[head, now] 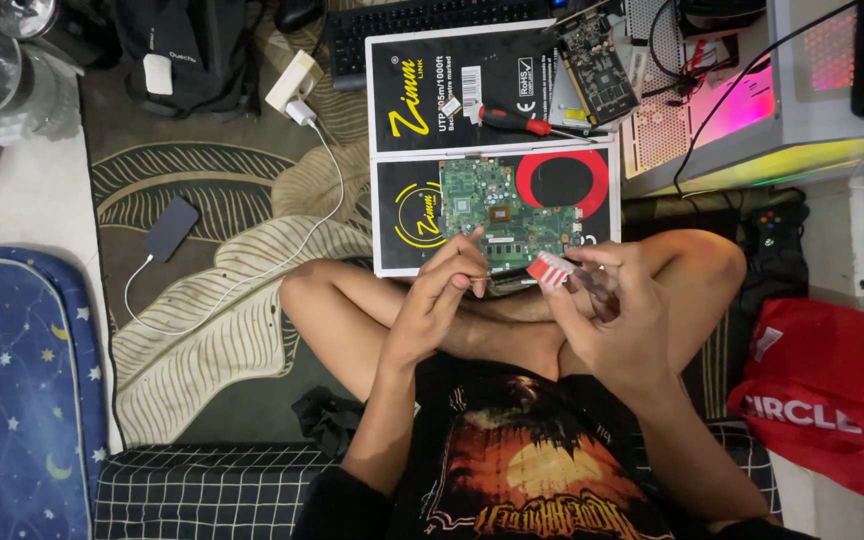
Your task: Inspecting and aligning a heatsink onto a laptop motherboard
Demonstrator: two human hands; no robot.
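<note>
Right hand (620, 305) gripping a red-capped tube (564, 275), left hand (444, 285) pinching something small — unclear what — above green circuit board (497, 208), black box (397, 215) underneath.

Domestic room used as an improvised electronics repair spot; leaf-patterned carpet (212, 300) and star-print mattress (12, 400) on the floor; bare green circuit board (497, 210) on a flattened black carton (402, 215); lit computer case (752, 110) alongside.
</note>
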